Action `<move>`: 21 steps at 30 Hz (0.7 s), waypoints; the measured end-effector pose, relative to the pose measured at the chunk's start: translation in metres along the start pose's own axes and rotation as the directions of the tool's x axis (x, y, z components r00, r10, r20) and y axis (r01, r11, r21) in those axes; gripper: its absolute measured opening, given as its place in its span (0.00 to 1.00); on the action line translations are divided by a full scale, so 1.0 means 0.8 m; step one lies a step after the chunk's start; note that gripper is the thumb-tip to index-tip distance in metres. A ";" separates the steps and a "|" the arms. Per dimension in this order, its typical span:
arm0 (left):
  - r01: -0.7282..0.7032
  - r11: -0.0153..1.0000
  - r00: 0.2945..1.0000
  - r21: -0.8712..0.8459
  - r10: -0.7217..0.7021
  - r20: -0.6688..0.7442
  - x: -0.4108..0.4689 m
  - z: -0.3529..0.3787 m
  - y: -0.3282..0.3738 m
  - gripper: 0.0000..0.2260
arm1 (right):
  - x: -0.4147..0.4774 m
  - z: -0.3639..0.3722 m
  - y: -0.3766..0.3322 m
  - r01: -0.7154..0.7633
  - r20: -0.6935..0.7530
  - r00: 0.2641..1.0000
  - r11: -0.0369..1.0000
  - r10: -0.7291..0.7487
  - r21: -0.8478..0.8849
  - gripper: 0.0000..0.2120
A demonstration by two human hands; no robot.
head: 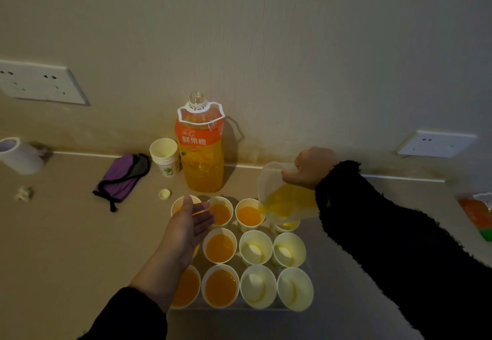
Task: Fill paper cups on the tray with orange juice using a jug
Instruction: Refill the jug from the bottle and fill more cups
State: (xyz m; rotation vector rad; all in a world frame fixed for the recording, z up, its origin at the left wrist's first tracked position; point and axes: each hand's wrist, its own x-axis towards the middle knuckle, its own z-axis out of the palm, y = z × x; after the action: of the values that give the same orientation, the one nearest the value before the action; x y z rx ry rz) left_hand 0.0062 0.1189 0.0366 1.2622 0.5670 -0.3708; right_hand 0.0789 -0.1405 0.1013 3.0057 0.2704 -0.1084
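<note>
- On the worktop [66, 246], head view: a clear tray [231, 310] carries twelve paper cups [220, 286] in three rows of four.
- The two left columns hold juice. Five empty cups [256, 247] stand at the right, and one more sits partly hidden under the jug.
- Right hand [311, 167]: fingers curled round the handle of the clear jug [282, 198]. The jug is tilted leftward, with its lip over the third back-row cup [249, 215], which looks nearly full.
- Left hand [190, 222]: spread flat, holding nothing, above the back-left cups. Contact with them cannot be told.
- Step in hand, as judged: topping up that back-row cup. Keep the lip centred over the rim, pour slowly, and level the jug before the juice reaches the brim.
- Obstruction: the left forearm hides the left column, and tightly packed rims invite drips between cups.
- Around: an uncapped juice bottle [200, 150] just behind the tray, its cap [164, 194] lying near, spare stacked cups [165, 157] and a purple pouch [122, 175].
- Further off: a white roll [18, 155], crumpled paper [24, 193], wall sockets [40, 82] and an orange packet [476, 214] at the right edge.
</note>
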 end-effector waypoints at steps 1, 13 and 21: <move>0.000 1.000 1.000 0.000 0.000 0.000 0.000 0.000 0.000 0.22 | 0.000 0.000 0.000 -0.001 0.004 1.000 1.000 0.001 -0.001 0.29; 0.015 1.000 1.000 0.011 -0.015 -0.009 0.001 0.002 0.001 0.23 | -0.002 -0.004 -0.004 -0.006 0.014 1.000 1.000 0.007 -0.028 0.28; 0.023 1.000 1.000 0.015 -0.023 -0.010 -0.001 0.003 0.001 0.22 | -0.003 -0.006 -0.005 -0.019 0.044 0.999 1.000 0.019 -0.013 0.29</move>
State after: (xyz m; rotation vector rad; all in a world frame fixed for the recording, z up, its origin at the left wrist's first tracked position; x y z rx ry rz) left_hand 0.0067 0.1168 0.0378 1.2730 0.5883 -0.3891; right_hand 0.0761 -0.1362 0.1061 2.9881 0.2370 -0.1696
